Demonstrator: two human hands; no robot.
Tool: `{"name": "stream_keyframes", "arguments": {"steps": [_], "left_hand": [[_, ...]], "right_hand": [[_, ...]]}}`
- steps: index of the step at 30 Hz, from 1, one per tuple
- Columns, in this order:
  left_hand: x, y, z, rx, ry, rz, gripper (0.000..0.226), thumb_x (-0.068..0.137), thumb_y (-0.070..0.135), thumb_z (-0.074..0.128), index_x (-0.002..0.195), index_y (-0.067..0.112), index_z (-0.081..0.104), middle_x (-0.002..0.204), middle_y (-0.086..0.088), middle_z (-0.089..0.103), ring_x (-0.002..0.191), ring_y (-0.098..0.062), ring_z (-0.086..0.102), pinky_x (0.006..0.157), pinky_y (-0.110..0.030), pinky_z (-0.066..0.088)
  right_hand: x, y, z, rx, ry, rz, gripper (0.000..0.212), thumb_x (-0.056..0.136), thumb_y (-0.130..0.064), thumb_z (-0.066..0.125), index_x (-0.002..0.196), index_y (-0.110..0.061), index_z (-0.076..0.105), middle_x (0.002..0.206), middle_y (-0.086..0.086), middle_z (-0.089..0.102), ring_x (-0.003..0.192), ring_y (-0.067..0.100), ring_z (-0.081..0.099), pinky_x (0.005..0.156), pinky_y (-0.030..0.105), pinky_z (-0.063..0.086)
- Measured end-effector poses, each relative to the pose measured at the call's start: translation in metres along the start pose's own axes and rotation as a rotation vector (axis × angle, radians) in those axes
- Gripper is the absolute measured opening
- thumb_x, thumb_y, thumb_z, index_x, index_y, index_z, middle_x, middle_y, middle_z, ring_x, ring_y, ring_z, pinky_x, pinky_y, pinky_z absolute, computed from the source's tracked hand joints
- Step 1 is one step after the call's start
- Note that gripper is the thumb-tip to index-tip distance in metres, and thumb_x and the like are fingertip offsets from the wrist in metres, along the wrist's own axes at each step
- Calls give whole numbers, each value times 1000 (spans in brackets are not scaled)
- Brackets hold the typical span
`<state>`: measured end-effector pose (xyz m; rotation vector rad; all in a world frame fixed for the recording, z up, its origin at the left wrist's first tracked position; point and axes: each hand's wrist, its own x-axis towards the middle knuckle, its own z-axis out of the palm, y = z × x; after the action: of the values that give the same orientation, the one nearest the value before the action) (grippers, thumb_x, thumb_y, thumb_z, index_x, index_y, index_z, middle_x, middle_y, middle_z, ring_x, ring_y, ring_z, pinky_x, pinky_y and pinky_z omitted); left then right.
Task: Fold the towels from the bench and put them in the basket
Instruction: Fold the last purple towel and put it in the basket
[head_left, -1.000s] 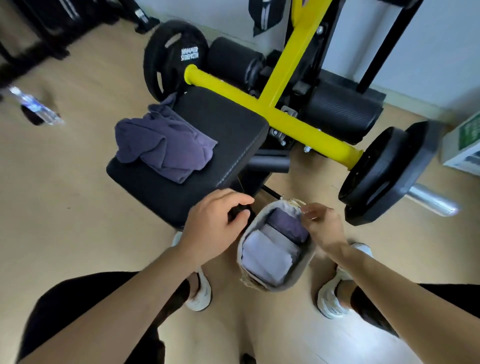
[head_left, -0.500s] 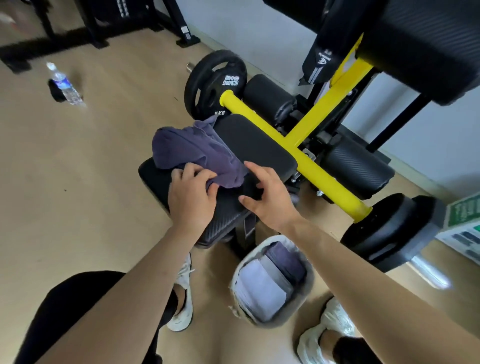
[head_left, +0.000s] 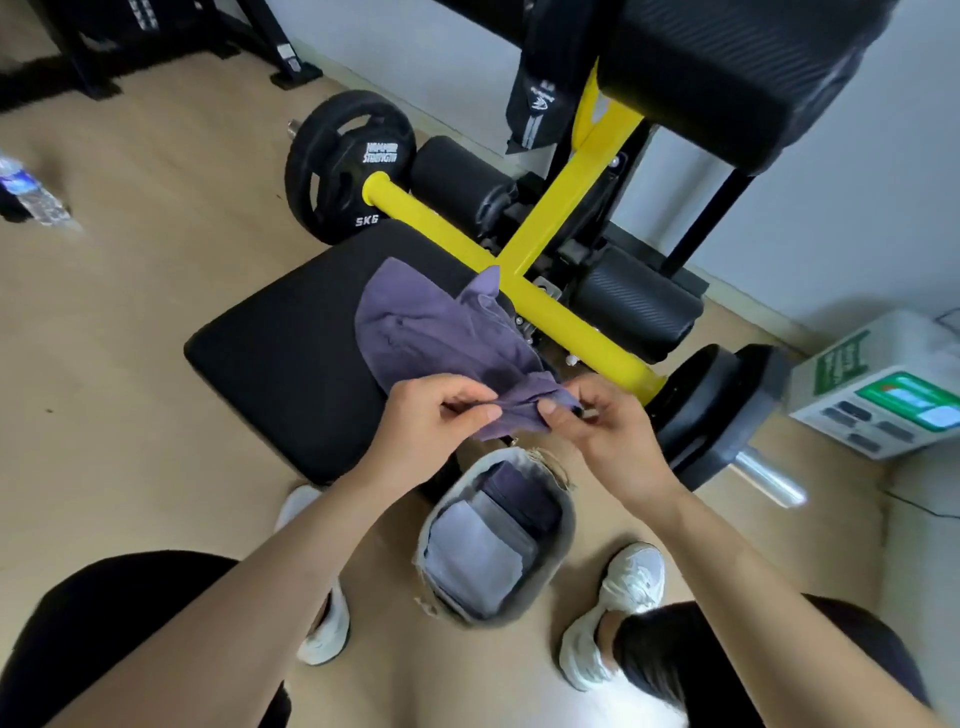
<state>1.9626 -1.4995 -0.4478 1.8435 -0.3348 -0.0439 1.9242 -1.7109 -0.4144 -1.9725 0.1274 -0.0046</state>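
Towel (head_left: 431, 327), purple, is lying crumpled on the black bench (head_left: 291, 353); left hand (head_left: 431, 421) and right hand (head_left: 602, 431) are each pinching its near corner, just beyond the basket (head_left: 566, 525).

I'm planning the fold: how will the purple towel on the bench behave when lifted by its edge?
Probably floppy: the purple towel lies crumpled on the bench and bunches where the left hand and right hand pinch it. Likely light, since fingertip pinches seem enough. Lifted, it should sag between the hands.
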Motion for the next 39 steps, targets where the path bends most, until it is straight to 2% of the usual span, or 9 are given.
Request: {"name": "stream_keyframes", "arguments": {"steps": [3,8,13,17,22,25,29,34,39], "left_hand": [[-2,-1,23,18,-89,15,9,89,9,78,97,9,79,87,2,77,78,-8,72,72,-18,54],[1,0,48,50,-177,-49,15,100,12,64,89,8,73,73,3,68,67,-1,56,66,-19,45],[9,5,68,-77,-193,-215,25,104,16,55,88,2,67,87,-24,64,78,-16,54,74,-36,45],[16,9,73,-206,-111,-325,26,107,19,53,84,10,63,74,2,58,76,-7,51,76,-30,42],[16,13,71,-156,-198,-305,28,107,15,50,85,0,59,73,3,53,71,-6,47,68,-22,40],[16,24,68,-158,-332,-312,26,107,9,48,90,-7,59,54,14,54,47,1,44,49,-10,35],[20,28,53,-126,-363,-218,25,101,23,56,90,3,68,75,-7,67,74,-10,59,71,-25,48],[20,17,38,-157,-171,-220,24,103,25,53,83,18,63,75,6,58,77,-9,52,73,-31,41],[28,17,20,-175,53,-230,28,102,38,49,79,24,56,82,-8,50,83,-22,46,77,-43,39]], "right_hand": [[-18,18,-20,105,41,110,39,96,-16,64,74,15,55,68,12,49,60,10,42,58,20,37],[-12,37,-47,100,64,223,39,98,-12,60,72,16,58,58,8,51,45,2,43,47,11,36],[10,65,-63,-30,211,291,14,85,-17,70,73,-13,64,71,5,66,69,24,64,66,38,52],[8,70,-75,-142,232,182,29,80,1,59,98,-21,63,76,11,67,72,28,64,70,39,54],[0,55,-67,-16,-116,13,42,82,8,70,120,-11,67,105,-9,64,90,-11,57,80,7,43],[-4,46,-48,-33,-305,-86,47,85,1,73,130,-7,61,126,1,65,109,-12,56,90,3,38],[-1,44,-33,31,-330,-88,12,87,-4,73,95,3,68,90,11,69,80,7,60,77,21,48],[3,51,-32,-3,-336,-10,18,85,-4,76,84,6,61,74,4,59,65,3,51,64,18,44],[10,73,-50,-176,-349,139,16,82,-17,80,76,-12,66,67,-1,59,61,8,49,63,28,43]]}}
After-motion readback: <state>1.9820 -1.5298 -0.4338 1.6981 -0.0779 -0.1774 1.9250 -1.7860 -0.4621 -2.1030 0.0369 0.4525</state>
